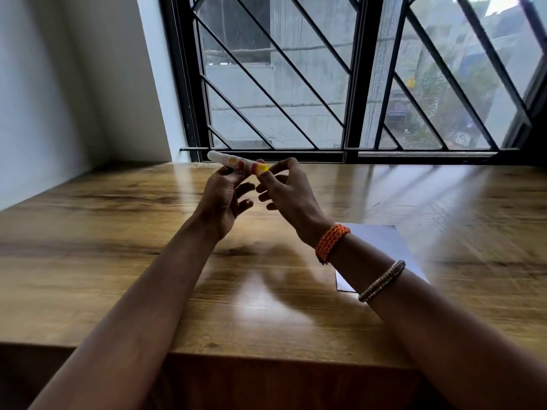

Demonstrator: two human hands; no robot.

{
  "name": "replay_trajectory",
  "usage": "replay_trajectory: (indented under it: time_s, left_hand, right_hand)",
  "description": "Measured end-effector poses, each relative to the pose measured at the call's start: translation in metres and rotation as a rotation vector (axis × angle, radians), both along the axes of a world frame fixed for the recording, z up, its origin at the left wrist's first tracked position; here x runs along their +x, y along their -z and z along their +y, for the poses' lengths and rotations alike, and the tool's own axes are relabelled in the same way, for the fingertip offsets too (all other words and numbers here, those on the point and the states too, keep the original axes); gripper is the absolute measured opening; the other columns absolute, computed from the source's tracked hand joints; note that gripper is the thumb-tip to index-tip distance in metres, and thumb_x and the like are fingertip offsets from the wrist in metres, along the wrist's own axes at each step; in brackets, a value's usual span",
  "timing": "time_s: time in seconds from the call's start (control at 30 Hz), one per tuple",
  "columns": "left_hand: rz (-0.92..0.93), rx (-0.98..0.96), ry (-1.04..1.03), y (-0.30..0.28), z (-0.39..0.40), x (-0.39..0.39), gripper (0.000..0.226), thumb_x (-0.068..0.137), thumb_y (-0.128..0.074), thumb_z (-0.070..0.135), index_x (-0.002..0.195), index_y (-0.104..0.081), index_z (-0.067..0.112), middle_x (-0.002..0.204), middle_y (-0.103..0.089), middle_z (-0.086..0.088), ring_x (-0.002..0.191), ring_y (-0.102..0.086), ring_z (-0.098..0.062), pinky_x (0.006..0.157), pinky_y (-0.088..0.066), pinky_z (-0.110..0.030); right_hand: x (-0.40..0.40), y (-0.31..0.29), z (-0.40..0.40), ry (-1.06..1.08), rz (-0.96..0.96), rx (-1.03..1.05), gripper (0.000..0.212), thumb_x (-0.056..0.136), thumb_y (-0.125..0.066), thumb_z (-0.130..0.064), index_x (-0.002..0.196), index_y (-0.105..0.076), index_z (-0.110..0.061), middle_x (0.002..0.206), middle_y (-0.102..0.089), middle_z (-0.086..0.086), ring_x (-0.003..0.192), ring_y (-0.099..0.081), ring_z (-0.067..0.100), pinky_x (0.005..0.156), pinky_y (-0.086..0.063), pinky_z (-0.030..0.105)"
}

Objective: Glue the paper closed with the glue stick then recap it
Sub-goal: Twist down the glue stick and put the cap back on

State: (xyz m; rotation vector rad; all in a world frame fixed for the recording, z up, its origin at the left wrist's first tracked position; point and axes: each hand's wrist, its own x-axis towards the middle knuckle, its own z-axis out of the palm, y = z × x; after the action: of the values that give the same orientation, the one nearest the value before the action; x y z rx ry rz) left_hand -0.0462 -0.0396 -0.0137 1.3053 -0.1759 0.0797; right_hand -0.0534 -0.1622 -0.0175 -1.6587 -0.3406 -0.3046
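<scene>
Right now I am holding the glue stick (236, 163) up in the air between both hands, well above the wooden counter (118, 232) and in front of the barred window (325, 78). My left hand (220, 199) is pinching the white barrel between thumb and fingertips, its grip closing on the middle of the stick, with the lower fingers hanging loosely spread. My right hand (288, 190) is gripping the yellow and red end of the same stick with thumb and forefinger, so that grip is also grasping it; the other fingers are curling beneath. The stick is lying nearly level, its white end pointing left toward the wall (59, 84). I cannot tell whether the cap is seated or coming off. The paper (381, 247) is lying flat on the counter under my right forearm, partly hidden by it, well apart from the stick. An orange woven band (331, 242) is sitting on my right wrist, and a beaded bangle (381, 281) is sitting further up the forearm.
</scene>
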Motion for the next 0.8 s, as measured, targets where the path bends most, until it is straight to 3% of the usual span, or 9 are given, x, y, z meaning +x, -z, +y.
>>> replay_trajectory:
  time_s: [0.13,0.23,0.27,0.37,0.43,0.5,0.6,0.7,0.8]
  left_hand:
    - [-0.012,0.077,-0.017,0.001,-0.001,-0.003,0.017,0.093,-0.047,0.021,0.091,-0.064,0.027,0.095,-0.064,0.010,0.068,-0.048,-0.008,0.046,-0.035,-0.018]
    - [0.021,0.122,-0.048,0.002,-0.001,-0.003,0.015,0.092,-0.051,0.030,0.083,-0.063,0.027,0.084,-0.068,0.017,0.062,-0.045,-0.007,0.048,-0.032,-0.019]
    - [0.040,0.139,-0.063,0.001,-0.001,-0.003,0.016,0.091,-0.052,0.035,0.081,-0.063,0.027,0.080,-0.068,0.018,0.061,-0.043,-0.007,0.050,-0.031,-0.020]
    - [0.097,0.166,-0.129,0.000,0.000,-0.004,0.025,0.085,-0.056,0.049,0.079,-0.063,0.026,0.073,-0.069,0.019,0.062,-0.039,-0.009,0.057,-0.033,-0.025]
    - [0.117,0.166,-0.141,0.000,0.000,-0.005,0.027,0.085,-0.056,0.049,0.078,-0.064,0.025,0.074,-0.071,0.019,0.064,-0.039,-0.010,0.059,-0.033,-0.026]
    - [0.133,0.150,-0.127,0.000,-0.001,-0.006,0.025,0.086,-0.055,0.047,0.079,-0.065,0.025,0.078,-0.071,0.019,0.067,-0.040,-0.010,0.058,-0.033,-0.026]
    - [0.138,0.090,-0.083,0.000,-0.001,-0.007,0.024,0.088,-0.054,0.045,0.080,-0.064,0.026,0.076,-0.070,0.019,0.066,-0.040,-0.009,0.054,-0.032,-0.024]
    - [0.103,0.050,-0.045,0.000,-0.001,-0.007,0.025,0.091,-0.051,0.042,0.076,-0.063,0.026,0.069,-0.068,0.019,0.061,-0.038,-0.006,0.049,-0.032,-0.019]
    - [0.072,0.060,-0.040,0.001,0.000,-0.005,0.023,0.092,-0.049,0.039,0.078,-0.061,0.026,0.077,-0.064,0.014,0.065,-0.042,-0.006,0.045,-0.035,-0.016]
  right_hand:
    - [0.001,-0.001,0.001,0.029,-0.033,0.024,0.020,0.091,-0.058,-0.027,0.098,-0.045,-0.013,0.086,-0.066,0.014,0.068,-0.063,0.014,0.057,-0.052,0.026]
    - [0.000,-0.002,0.004,0.109,-0.136,-0.056,0.021,0.089,-0.061,-0.023,0.088,-0.045,-0.010,0.082,-0.065,0.022,0.066,-0.063,0.027,0.056,-0.051,0.037]
    - [-0.001,-0.001,0.004,0.143,-0.226,-0.123,0.021,0.089,-0.062,-0.021,0.085,-0.045,-0.009,0.077,-0.063,0.023,0.064,-0.061,0.031,0.054,-0.049,0.039]
    - [-0.006,-0.004,0.001,0.208,-0.600,-0.459,0.013,0.084,-0.063,-0.008,0.088,-0.051,-0.006,0.070,-0.057,0.007,0.059,-0.051,0.020,0.053,-0.043,0.032]
    - [-0.008,-0.006,-0.002,0.288,-0.764,-0.752,0.025,0.077,-0.061,0.002,0.101,-0.058,-0.006,0.083,-0.060,0.008,0.078,-0.054,0.023,0.072,-0.045,0.034]
    - [-0.008,-0.007,-0.003,0.383,-0.835,-0.908,0.041,0.073,-0.059,0.006,0.111,-0.060,-0.011,0.092,-0.059,0.010,0.091,-0.053,0.026,0.084,-0.039,0.036]
    - [-0.009,-0.006,-0.004,0.427,-0.817,-0.893,0.037,0.072,-0.060,0.002,0.105,-0.060,-0.013,0.093,-0.061,0.006,0.091,-0.056,0.025,0.086,-0.032,0.035]
    - [-0.008,-0.004,-0.003,0.372,-0.671,-0.684,0.027,0.073,-0.063,-0.009,0.099,-0.055,-0.012,0.081,-0.063,0.000,0.077,-0.060,0.020,0.078,-0.026,0.034]
    - [-0.008,-0.003,0.002,0.315,-0.523,-0.517,0.024,0.080,-0.064,-0.026,0.095,-0.050,-0.013,0.069,-0.066,-0.001,0.063,-0.061,0.016,0.075,-0.032,0.034]
